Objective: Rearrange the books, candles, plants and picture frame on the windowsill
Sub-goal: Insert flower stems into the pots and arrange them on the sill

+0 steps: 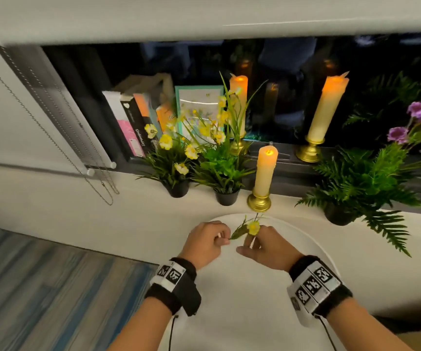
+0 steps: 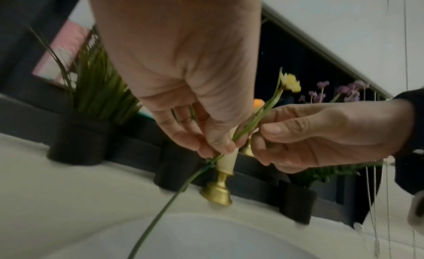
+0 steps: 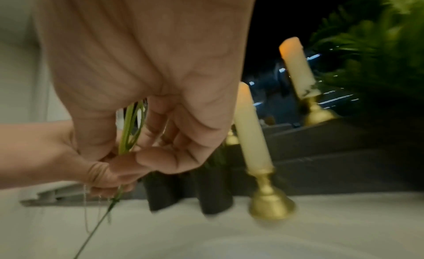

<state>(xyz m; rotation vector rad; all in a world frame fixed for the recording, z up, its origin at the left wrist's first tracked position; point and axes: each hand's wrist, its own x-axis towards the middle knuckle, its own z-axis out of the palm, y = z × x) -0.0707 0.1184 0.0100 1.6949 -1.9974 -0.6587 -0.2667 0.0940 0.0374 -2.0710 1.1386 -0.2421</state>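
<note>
Both hands hold a loose artificial yellow flower [image 1: 253, 228] in front of the windowsill [image 1: 128, 206]. My left hand [image 1: 223, 238] pinches the lower stem [image 2: 160, 214], which trails down below the fingers. My right hand [image 1: 251, 243] pinches the stem higher up, just under the bloom [image 2: 291, 82]. On the sill stand upright books [image 1: 130, 125], a teal picture frame [image 1: 199, 107], a yellow-flowered pot plant [image 1: 177, 188], a grassy pot plant [image 1: 227, 197], a fern with purple flowers [image 1: 338, 214], and three lit candles on gold bases [image 1: 265, 173] [image 1: 327, 110] [image 1: 238, 97].
A white round table [image 1: 305, 249] lies under the hands. A blind's bead chain [image 1: 98, 173] hangs at the left of the window. A blue striped rug [image 1: 39, 287] covers the floor at lower left. The nearest candle's gold base [image 2: 216, 192] stands just behind the hands.
</note>
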